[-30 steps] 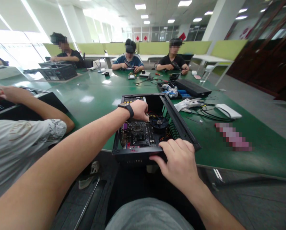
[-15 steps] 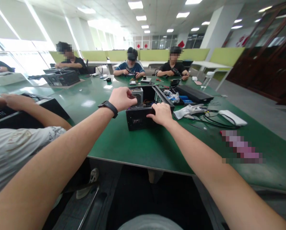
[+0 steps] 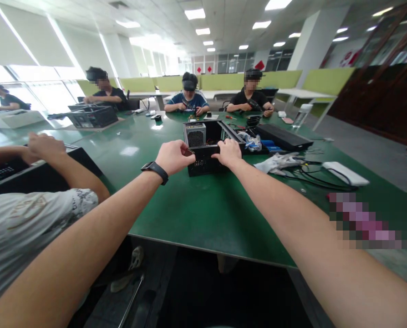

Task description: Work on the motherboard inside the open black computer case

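A black computer case [image 3: 208,166] lies on the green table in front of me, its top side open. Inside, at the left, sits a grey power supply [image 3: 196,137] with a round fan grille. My right hand [image 3: 228,153] grips the near top edge of the case, thumb on the outer wall and fingers over the rim. At the near left corner is my left hand [image 3: 175,157], thumb and fingers pinched close to the rim. What the left fingers hold, if anything, is too small to make out. A dark watch [image 3: 155,171] is on my left wrist.
Right of the case lie pale work gloves [image 3: 279,162], black cables, a white flat box [image 3: 345,173] and a black panel [image 3: 281,136]. To my left a co-worker's arm [image 3: 74,164] reaches over another case [image 3: 82,165]. People work across the table [image 3: 176,214]. A clear bottle [image 3: 302,115] stands far right.
The case has shifted a little away from me, my right hand still on its rim. My left hand has come down from beside the power supply to the near left corner.
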`<state>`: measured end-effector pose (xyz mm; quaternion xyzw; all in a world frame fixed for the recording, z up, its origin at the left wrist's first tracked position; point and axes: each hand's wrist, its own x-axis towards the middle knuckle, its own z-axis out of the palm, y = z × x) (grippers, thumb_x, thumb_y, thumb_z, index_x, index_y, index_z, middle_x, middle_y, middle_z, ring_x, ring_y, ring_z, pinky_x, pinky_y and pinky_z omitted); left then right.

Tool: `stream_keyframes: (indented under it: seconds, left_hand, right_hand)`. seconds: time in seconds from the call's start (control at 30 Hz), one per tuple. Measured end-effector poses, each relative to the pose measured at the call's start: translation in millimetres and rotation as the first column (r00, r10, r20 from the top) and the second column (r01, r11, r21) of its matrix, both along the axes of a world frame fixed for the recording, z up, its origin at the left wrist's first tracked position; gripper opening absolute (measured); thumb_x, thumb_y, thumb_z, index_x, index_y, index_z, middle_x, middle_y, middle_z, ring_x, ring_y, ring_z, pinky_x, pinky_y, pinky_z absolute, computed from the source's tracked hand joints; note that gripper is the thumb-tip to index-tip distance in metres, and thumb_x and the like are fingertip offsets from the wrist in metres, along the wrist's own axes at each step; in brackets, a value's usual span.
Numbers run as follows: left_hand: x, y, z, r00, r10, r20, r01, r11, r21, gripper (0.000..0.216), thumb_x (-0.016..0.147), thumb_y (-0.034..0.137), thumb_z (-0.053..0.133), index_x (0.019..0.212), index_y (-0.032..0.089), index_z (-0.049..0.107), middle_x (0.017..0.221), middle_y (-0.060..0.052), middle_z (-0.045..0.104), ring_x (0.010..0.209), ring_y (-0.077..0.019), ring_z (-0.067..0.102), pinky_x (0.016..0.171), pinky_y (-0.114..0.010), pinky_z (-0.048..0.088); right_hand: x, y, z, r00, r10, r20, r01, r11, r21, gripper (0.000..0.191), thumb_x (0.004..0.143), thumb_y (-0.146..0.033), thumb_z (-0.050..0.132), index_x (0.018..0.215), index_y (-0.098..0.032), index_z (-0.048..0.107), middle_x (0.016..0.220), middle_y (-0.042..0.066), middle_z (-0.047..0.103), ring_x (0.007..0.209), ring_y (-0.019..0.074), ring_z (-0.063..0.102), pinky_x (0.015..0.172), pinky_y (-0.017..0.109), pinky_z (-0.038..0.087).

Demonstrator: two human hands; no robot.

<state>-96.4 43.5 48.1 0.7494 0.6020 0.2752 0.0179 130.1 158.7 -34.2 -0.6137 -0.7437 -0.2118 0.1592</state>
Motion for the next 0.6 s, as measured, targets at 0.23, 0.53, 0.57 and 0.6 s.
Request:
stream_keyframes:
  seconds: [0.23,0.53,0.57,0.6]
  left_hand:
    - [-5.7,-0.3,-8.2,1.000,-0.007,-0.017,0.006,0.999,-0.034,0.029,0.074,0.042,0.065,0.090,0.019,0.070,0.088,-0.005,0.075,0.083,-0.0191,0.068,0.077,-0.030,0.051]
    - [-11.1,-4.0,-8.8,1.000,-0.024,0.019,0.025,1.000,-0.013,0.028,0.073,0.041,0.066,0.090,0.018,0.070,0.086,-0.005,0.075,0.081,-0.0189,0.068,0.076,-0.030,0.051]
    - [-11.4,-4.9,-8.4,0.999,-0.031,0.031,0.031,1.000,-0.003,0.027,0.073,0.040,0.067,0.089,0.018,0.070,0.085,-0.005,0.075,0.080,-0.0189,0.068,0.076,-0.031,0.051]
    - [-11.8,-6.0,-7.8,0.998,-0.039,0.041,0.039,0.999,0.006,0.027,0.073,0.040,0.067,0.088,0.018,0.070,0.084,-0.005,0.075,0.079,-0.0188,0.068,0.076,-0.031,0.051]
  right_hand:
    - [2.8,-7.6,-1.9,0.999,0.049,0.012,-0.049,0.999,0.019,0.044,0.093,-0.047,0.058,0.126,-0.017,0.057,0.129,0.010,0.058,0.115,0.0232,0.057,0.099,0.048,0.047]
    - [9.3,-15.1,12.2,0.989,0.135,0.065,-0.131,0.989,-0.070,0.042,0.093,-0.047,0.058,0.123,-0.018,0.059,0.125,0.009,0.059,0.111,0.0219,0.058,0.096,0.046,0.048]
    - [8.8,-21.3,11.9,0.988,0.142,0.065,-0.137,0.988,-0.071,0.043,0.093,-0.049,0.058,0.122,-0.018,0.059,0.124,0.009,0.059,0.110,0.0218,0.058,0.096,0.046,0.048]
    - [7.9,-28.7,11.1,0.987,0.147,0.063,-0.142,0.987,-0.069,0.043,0.093,-0.050,0.057,0.121,-0.018,0.059,0.123,0.008,0.059,0.110,0.0217,0.058,0.096,0.046,0.047]
